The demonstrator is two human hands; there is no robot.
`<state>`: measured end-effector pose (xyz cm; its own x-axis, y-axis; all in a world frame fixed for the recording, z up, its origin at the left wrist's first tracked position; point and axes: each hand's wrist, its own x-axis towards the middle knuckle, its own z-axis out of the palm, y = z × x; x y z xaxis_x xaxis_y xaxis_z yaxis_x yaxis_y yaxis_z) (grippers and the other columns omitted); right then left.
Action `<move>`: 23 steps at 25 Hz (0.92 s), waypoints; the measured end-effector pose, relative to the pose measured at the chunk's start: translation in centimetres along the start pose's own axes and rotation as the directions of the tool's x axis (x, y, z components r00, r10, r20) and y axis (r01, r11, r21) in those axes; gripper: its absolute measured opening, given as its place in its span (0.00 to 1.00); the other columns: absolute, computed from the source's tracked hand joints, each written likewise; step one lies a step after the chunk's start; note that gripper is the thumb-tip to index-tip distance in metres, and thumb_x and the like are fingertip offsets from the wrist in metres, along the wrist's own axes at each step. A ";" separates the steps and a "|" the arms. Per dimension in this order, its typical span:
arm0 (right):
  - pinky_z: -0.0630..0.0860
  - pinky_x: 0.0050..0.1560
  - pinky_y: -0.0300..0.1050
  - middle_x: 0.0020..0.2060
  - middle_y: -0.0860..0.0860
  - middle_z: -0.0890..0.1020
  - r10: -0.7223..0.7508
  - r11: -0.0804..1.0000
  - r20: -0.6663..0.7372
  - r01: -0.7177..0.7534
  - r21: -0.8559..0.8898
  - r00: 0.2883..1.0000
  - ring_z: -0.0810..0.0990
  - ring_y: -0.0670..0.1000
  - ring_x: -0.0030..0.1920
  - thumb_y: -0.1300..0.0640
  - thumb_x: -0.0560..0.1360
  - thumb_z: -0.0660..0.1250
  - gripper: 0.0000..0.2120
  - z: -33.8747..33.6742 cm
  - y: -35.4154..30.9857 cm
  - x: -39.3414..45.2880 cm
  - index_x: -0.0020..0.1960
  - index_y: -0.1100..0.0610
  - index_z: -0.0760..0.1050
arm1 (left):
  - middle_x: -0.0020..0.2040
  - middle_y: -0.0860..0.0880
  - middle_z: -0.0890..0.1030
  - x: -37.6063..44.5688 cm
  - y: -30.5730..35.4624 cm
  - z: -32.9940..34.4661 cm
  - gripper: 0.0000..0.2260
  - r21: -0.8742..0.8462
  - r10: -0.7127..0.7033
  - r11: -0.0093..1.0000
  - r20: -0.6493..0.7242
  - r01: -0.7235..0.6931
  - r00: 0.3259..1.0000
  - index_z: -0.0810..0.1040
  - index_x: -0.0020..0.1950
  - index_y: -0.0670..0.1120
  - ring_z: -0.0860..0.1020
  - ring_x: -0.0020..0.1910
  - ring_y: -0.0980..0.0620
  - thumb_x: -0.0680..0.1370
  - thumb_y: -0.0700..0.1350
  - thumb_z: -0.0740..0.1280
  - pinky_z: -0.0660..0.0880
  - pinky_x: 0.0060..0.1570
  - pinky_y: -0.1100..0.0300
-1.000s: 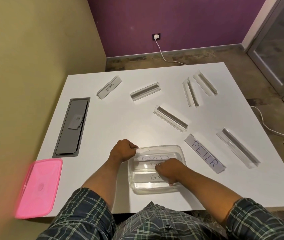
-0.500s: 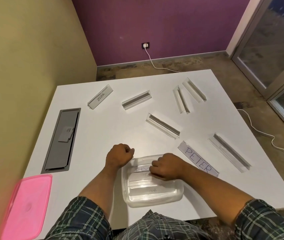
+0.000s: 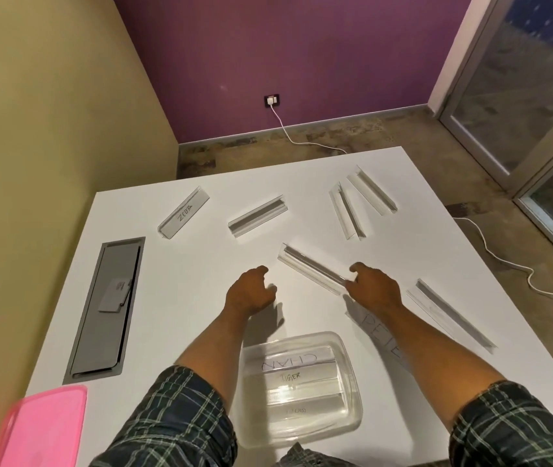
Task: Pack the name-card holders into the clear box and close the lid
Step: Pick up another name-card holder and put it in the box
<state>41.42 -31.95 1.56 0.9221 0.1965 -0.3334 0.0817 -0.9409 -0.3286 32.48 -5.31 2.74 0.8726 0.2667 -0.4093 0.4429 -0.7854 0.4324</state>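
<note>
The clear box [image 3: 350, 379] stands at the table's near edge with three name-card holders inside, labelled CHAN, TIGER and DOG. My right hand [image 3: 374, 291] is out over the middle of the table, its thumb and fingers pinching the near end of an empty clear holder [image 3: 308, 267]. My left hand [image 3: 250, 293] hovers to the left of that holder, fingers loosely curled, holding nothing. The PETER holder [image 3: 381, 332] lies partly under my right forearm. The pink lid [image 3: 46, 429] lies at the near left corner.
More holders lie on the table: ZEBRA [image 3: 184, 212] at the back left, an empty one [image 3: 256, 215] beside it, two [image 3: 346, 210] [image 3: 371, 190] at the back right, one [image 3: 447, 315] at the right. A grey cable hatch [image 3: 106, 308] is set into the left side.
Both hands have left the clear box and moved forward over the table. My right hand has taken hold of the middle holder's end. The camera has tilted up.
</note>
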 end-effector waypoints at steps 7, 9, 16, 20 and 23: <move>0.75 0.62 0.50 0.66 0.50 0.79 0.132 0.987 0.181 -0.146 0.068 0.975 0.78 0.55 0.65 0.44 0.72 0.69 0.32 1.3 0.5 4.0 0.73 0.50 0.67 | 0.81 0.45 0.60 6.4 1.0 -0.6 0.34 0.002 0.006 1.000 0.120 -0.006 0.993 0.55 0.82 0.44 0.61 0.79 0.46 0.80 0.51 0.65 0.62 0.76 0.51; 0.76 0.57 0.48 0.60 0.49 0.81 0.115 0.993 0.218 -0.110 -0.036 0.969 0.81 0.55 0.59 0.50 0.67 0.71 0.30 1.4 0.2 4.8 0.69 0.49 0.69 | 0.82 0.46 0.58 8.0 1.4 -0.5 0.37 -0.026 0.005 1.000 0.132 -0.001 0.991 0.53 0.83 0.44 0.60 0.80 0.46 0.79 0.51 0.67 0.60 0.77 0.51; 0.75 0.50 0.44 0.51 0.47 0.83 -0.062 0.913 0.224 0.146 -0.381 0.973 0.82 0.52 0.52 0.60 0.70 0.67 0.17 2.8 0.1 7.1 0.57 0.48 0.74 | 0.82 0.46 0.56 12.3 2.6 0.7 0.40 -0.160 0.014 0.987 0.160 0.011 0.987 0.50 0.83 0.42 0.57 0.81 0.49 0.78 0.49 0.70 0.57 0.78 0.55; 0.78 0.50 0.44 0.50 0.46 0.84 -0.152 0.898 0.205 0.221 -0.379 0.967 0.83 0.52 0.51 0.59 0.74 0.64 0.10 3.7 0.7 7.6 0.53 0.48 0.78 | 0.71 0.45 0.74 12.7 3.0 1.6 0.31 -0.245 -0.034 0.966 0.176 0.077 0.984 0.64 0.77 0.43 0.71 0.71 0.44 0.76 0.47 0.70 0.67 0.68 0.57; 0.73 0.40 0.42 0.44 0.48 0.83 -0.244 0.872 0.148 0.284 -0.399 0.958 0.83 0.52 0.44 0.59 0.75 0.65 0.05 4.2 1.0 7.3 0.47 0.50 0.77 | 0.69 0.52 0.75 12.2 2.8 1.5 0.30 -0.369 -0.052 0.924 0.142 0.101 0.989 0.67 0.75 0.46 0.72 0.71 0.47 0.75 0.47 0.71 0.65 0.68 0.59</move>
<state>46.66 -30.33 -4.88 0.8075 0.4591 -0.3704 0.4841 -0.8745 -0.0286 44.05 -5.06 -2.29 0.8104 0.2249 -0.5410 0.5736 -0.4928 0.6543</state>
